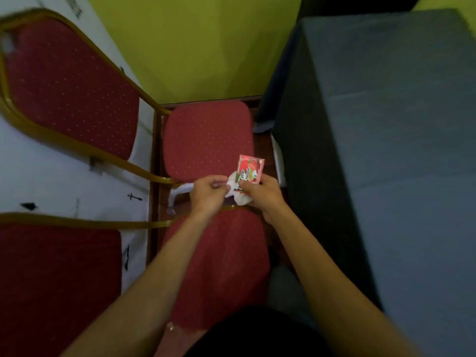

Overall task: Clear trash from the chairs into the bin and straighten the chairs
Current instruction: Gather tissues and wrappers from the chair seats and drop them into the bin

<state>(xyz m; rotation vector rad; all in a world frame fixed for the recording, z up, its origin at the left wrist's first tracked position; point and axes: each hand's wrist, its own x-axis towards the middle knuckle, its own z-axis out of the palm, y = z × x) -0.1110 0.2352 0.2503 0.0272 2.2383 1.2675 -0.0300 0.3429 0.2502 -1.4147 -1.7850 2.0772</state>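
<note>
Overhead, a narrow corner of a room is seen, blurred by motion.
Walls: yellow-green paint (195,47) is seen behind the chairs.
Floor: dark reddish boards (155,140) are glimpsed between the chair parts.
Far chair: a red dotted seat (206,137) is set against the wall, its gold-framed backrest (69,86) lying to the left.
Near chair: a second red seat (219,258) is placed just below the hands, with its own backrest (56,279) at lower left.
White sheet: a pale printed covering (51,186) is spread behind the backrests.
Counter: a surface draped in grey-blue cloth (386,150) fills the right side.
Left hand (208,193): closed, pinching a crumpled white tissue (235,191).
Right hand (260,191): closed around a red wrapper (249,168), held above the gap between the two seats.
</note>
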